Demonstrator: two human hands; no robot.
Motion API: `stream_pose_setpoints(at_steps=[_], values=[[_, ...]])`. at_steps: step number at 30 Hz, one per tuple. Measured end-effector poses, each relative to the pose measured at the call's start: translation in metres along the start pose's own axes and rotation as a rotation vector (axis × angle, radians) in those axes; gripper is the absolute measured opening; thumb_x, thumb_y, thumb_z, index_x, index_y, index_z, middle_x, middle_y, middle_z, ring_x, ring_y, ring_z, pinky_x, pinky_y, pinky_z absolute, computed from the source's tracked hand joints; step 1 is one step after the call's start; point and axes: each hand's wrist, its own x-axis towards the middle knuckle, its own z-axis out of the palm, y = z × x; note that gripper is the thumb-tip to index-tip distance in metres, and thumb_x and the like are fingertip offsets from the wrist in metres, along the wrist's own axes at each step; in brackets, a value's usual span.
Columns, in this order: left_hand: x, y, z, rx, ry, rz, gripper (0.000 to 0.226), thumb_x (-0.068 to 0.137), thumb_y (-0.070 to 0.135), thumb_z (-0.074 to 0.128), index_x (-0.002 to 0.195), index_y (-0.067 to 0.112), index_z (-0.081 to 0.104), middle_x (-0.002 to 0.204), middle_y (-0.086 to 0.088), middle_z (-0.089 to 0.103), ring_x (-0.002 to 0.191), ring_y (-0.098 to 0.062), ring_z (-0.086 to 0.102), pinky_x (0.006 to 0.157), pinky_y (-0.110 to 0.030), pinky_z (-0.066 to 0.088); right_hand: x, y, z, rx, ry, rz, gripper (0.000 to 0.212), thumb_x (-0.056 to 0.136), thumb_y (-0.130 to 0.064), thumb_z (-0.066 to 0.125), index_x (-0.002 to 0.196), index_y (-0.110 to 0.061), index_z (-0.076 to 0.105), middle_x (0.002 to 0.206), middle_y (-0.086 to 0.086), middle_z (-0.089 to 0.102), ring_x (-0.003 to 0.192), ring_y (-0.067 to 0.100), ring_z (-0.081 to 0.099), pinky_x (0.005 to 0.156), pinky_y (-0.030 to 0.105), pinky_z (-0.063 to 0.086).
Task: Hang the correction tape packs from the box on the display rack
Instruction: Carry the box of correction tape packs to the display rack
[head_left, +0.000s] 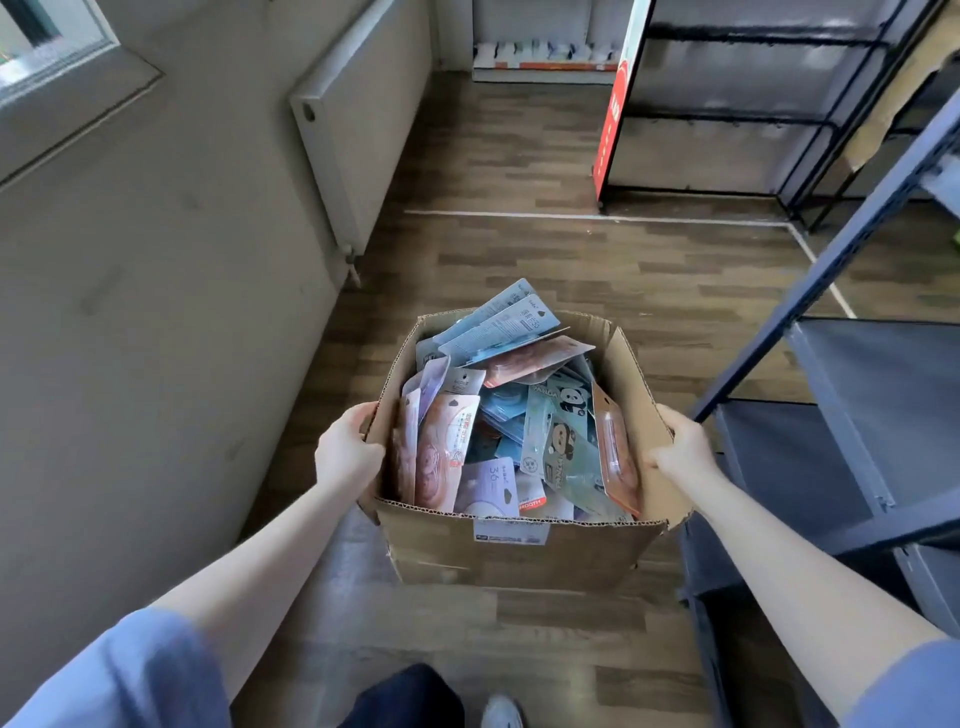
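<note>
With my left hand (345, 449) and right hand (680, 447) gripping the brown cardboard box (519, 551) of colourful carded correction tape packs (498, 415), I judge hanging hasn't begun; next, reach the black-framed display rack (727, 104).

I see a brown corrugated cardboard box (519, 556), a white label at its near rim, holding correction tape packs (498, 415) in pale blue, lilac, peach-pink and orange, two printed with black-and-white pandas. My view takes in blue sleeves (130, 670) on both arms. The floor (519, 249) is brown wood-grain plank, crossed by a white line. A display rack (727, 104) with a black frame carries a red side panel; the shelving (857, 415) at right is dark blue-grey. The radiator (353, 130) is white, the wall grey-beige.
</note>
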Motion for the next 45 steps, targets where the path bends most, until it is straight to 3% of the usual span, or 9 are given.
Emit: stream_pose_setpoints(at_steps=[4,8,13,17,21,25,32,37,45], values=[[0.067,0.035,0.02,-0.002,-0.022,0.038,0.053,0.079,0.001,0.055,0.127,0.024,0.057,0.119,0.002,0.064,0.108,-0.021,0.057,0.086,-0.026,0.041,0.064,-0.02,-0.003,-0.032,0.036,0.017,0.077,0.073,0.011,0.062,0.142,-0.016,0.041,0.142,0.007,0.048,0.12,0.031,0.051,0.092,0.04,0.048],[0.154,0.065,0.051,0.009,-0.055,0.064,0.053,0.08,0.0,0.054,0.127,0.023,0.057,0.121,0.0,0.064,0.11,-0.023,0.057,0.086,-0.027,0.04,0.143,-0.04,0.006,-0.026,0.057,0.05,0.078,0.071,0.009,0.061,0.141,-0.022,0.045,0.131,0.005,0.056,0.101,0.03,0.058,0.072,0.032,0.05],[0.282,0.111,0.089,0.04,-0.128,0.105,0.051,0.079,0.0,0.054,0.124,0.025,0.059,0.116,0.0,0.065,0.104,-0.023,0.058,0.083,-0.027,0.041,0.254,-0.072,0.022,0.015,0.074,0.122,0.076,0.07,0.009,0.061,0.138,-0.02,0.048,0.115,0.003,0.06,0.093,0.023,0.054,0.073,0.027,0.042],[0.377,0.168,0.103,0.091,-0.161,0.146,0.051,0.079,-0.001,0.054,0.124,0.023,0.059,0.115,-0.001,0.066,0.104,-0.024,0.058,0.082,-0.026,0.04,0.33,-0.115,0.022,0.088,0.114,0.18,0.074,0.075,0.018,0.056,0.143,-0.008,0.04,0.14,0.011,0.048,0.117,0.025,0.049,0.087,0.03,0.04],[0.448,0.227,0.114,0.11,-0.187,0.212,0.052,0.08,-0.001,0.055,0.127,0.021,0.058,0.118,-0.002,0.065,0.105,-0.024,0.057,0.081,-0.026,0.039,0.391,-0.148,0.009,0.076,0.177,0.221,0.076,0.075,0.014,0.06,0.143,-0.013,0.039,0.143,0.009,0.046,0.122,0.029,0.048,0.091,0.032,0.042],[0.506,0.285,0.136,0.124,-0.212,0.275,0.052,0.079,0.001,0.056,0.125,0.024,0.059,0.115,-0.002,0.067,0.106,-0.029,0.058,0.085,-0.031,0.044,0.449,-0.172,-0.014,0.065,0.248,0.224,0.077,0.071,0.01,0.062,0.14,-0.018,0.046,0.132,0.008,0.056,0.115,0.028,0.054,0.086,0.028,0.043],[0.59,0.381,0.214,0.133,-0.244,0.327,0.05,0.078,0.001,0.056,0.121,0.026,0.062,0.111,-0.002,0.067,0.103,-0.03,0.058,0.082,-0.031,0.045,0.574,-0.179,-0.069,0.02,0.273,0.239,0.076,0.072,0.008,0.061,0.141,-0.019,0.045,0.135,0.008,0.054,0.116,0.027,0.054,0.086,0.026,0.041],[0.642,0.463,0.296,0.118,-0.257,0.291,0.05,0.072,0.004,0.055,0.117,0.025,0.063,0.097,0.0,0.064,0.101,-0.031,0.058,0.083,-0.033,0.045,0.69,-0.169,-0.119,0.043,0.257,0.264,0.075,0.072,0.007,0.059,0.14,-0.022,0.045,0.137,0.007,0.052,0.116,0.027,0.054,0.084,0.026,0.042],[0.712,0.597,0.402,0.083,-0.284,0.234,0.056,0.073,-0.002,0.054,0.118,0.031,0.063,0.096,0.005,0.062,0.102,-0.029,0.058,0.088,-0.036,0.048,0.838,-0.177,-0.225,0.007,0.275,0.274,0.074,0.075,0.007,0.057,0.141,-0.022,0.043,0.141,0.006,0.049,0.12,0.026,0.052,0.081,0.019,0.036]])
